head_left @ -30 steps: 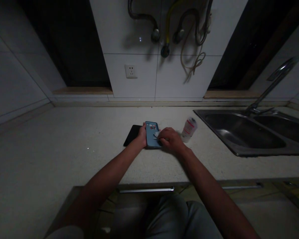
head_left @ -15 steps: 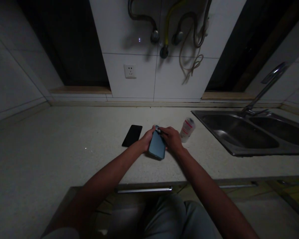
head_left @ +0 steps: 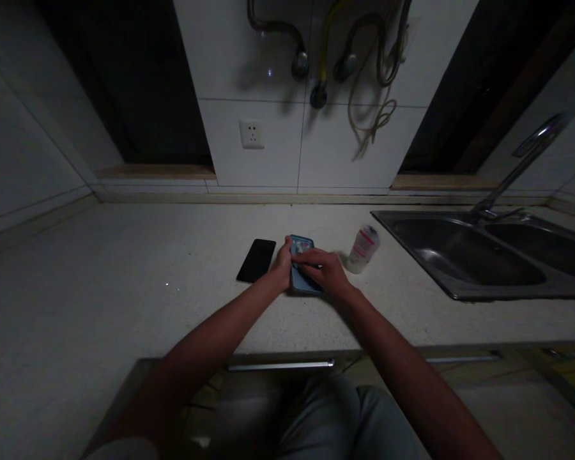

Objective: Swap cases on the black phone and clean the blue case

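Observation:
A blue phone case (head_left: 301,245) lies on the pale countertop (head_left: 124,275) in the middle of the view. My left hand (head_left: 282,265) grips its left edge with fingers curled. My right hand (head_left: 323,271) lies across the top of the case, fingers pressed on it, hiding most of its surface. A black phone (head_left: 256,260) lies flat on the counter just left of my left hand, untouched.
A small white bottle with a red label (head_left: 363,249) stands right of my right hand. A steel double sink (head_left: 464,255) with a tap (head_left: 522,166) fills the right. The tiled wall behind carries a socket (head_left: 252,135) and hanging hoses (head_left: 364,70).
The blue case was flat on the counter, was lifted and tilted half a second ago, and is back down flat now with my right hand over it. The black phone stayed put.

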A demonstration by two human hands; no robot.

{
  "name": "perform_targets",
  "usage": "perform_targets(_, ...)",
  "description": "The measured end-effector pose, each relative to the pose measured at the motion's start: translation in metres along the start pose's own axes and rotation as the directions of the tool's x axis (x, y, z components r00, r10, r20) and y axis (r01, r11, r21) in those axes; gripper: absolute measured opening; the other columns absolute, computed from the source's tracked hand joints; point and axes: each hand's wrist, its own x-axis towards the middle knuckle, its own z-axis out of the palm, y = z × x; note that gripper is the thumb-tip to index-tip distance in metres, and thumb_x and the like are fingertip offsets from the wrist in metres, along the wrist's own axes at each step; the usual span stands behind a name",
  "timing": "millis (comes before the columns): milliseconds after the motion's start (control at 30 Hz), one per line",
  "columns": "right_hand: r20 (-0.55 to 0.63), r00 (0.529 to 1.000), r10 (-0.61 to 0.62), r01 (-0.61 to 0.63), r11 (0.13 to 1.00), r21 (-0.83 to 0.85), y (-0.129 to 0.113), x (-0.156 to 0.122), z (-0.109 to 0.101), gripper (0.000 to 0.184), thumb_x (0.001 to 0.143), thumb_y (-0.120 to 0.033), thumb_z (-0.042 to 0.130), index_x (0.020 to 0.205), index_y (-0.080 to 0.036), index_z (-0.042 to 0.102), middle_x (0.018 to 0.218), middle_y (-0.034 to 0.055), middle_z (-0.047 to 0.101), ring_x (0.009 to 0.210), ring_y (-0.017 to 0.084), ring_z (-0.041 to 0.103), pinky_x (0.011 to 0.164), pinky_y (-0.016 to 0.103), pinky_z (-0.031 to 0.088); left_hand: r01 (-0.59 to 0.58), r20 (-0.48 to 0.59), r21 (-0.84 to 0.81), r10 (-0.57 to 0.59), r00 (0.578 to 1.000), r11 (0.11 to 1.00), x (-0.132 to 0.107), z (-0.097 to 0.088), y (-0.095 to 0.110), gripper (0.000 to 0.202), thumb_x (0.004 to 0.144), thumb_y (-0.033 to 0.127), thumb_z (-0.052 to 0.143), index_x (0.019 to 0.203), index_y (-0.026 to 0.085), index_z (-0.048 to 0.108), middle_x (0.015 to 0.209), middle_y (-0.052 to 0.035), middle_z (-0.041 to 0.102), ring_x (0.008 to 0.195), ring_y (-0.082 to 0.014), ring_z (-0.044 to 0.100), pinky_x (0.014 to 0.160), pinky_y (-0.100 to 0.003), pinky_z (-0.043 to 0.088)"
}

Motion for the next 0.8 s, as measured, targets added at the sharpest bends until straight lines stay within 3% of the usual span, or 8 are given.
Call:
perform_targets(267,0.178,0.984,-0.005,-0.006,0.998,0.066,-0.009,0.000,-0.005,0.021,0.079,-0.020,0.058,0.081,-0.024,0.079,0.075,-0.0004,0.076,0.071,0.017,0.068,0.093,0.038,0.048,-0.035,0.032,-0.124,0.039,0.999,0.992,0.011,-0.007,0.015,0.071,0.096,0.061,0.020,0.093,0.009,0.068,0.068,-0.0142,0.069,0.063,-0.0271,0.068,0.068,-0.040,0.055)
perform_targets(433,0.172,0.983,-0.057,0.082,0.986,-0.145,-0.006,0.001,-0.007,0.023,0.079,-0.016,0.052,0.066,-0.021,0.071,0.066,-0.0002,0.069,0.069,0.016,0.063,0.090,0.035,0.046,-0.019,0.031,-0.159,0.024,0.999,0.987,0.019,-0.015,0.019,0.066,0.095,0.058,0.024,0.103,0.009,0.068,0.080,-0.0143,0.073,0.072,-0.0291,0.070,0.072,-0.044,0.056)
perform_targets(600,0.158,0.986,-0.061,0.123,0.899,-0.421,0.004,0.003,-0.009,0.015,0.079,-0.014,0.058,0.079,-0.020,0.072,0.077,0.0062,0.071,0.078,0.021,0.062,0.079,0.035,0.046,0.026,0.009,-0.101,-0.025,1.000,0.995,0.021,-0.018,0.020,0.061,0.095,0.057,0.027,0.097,0.011,0.068,0.077,-0.0121,0.073,0.066,-0.0272,0.069,0.069,-0.042,0.056)
perform_targets(800,0.058,0.998,0.011,0.016,0.891,-0.453,0.021,0.002,-0.012,0.026,0.085,-0.009,0.057,0.100,-0.021,0.073,0.098,0.0092,0.072,0.094,0.023,0.061,0.085,0.037,0.048,0.118,-0.017,0.095,-0.117,0.993,0.988,0.008,-0.007,0.011,0.055,0.095,0.057,0.032,0.088,0.014,0.066,0.066,-0.0092,0.068,0.057,-0.0248,0.066,0.063,-0.041,0.056)
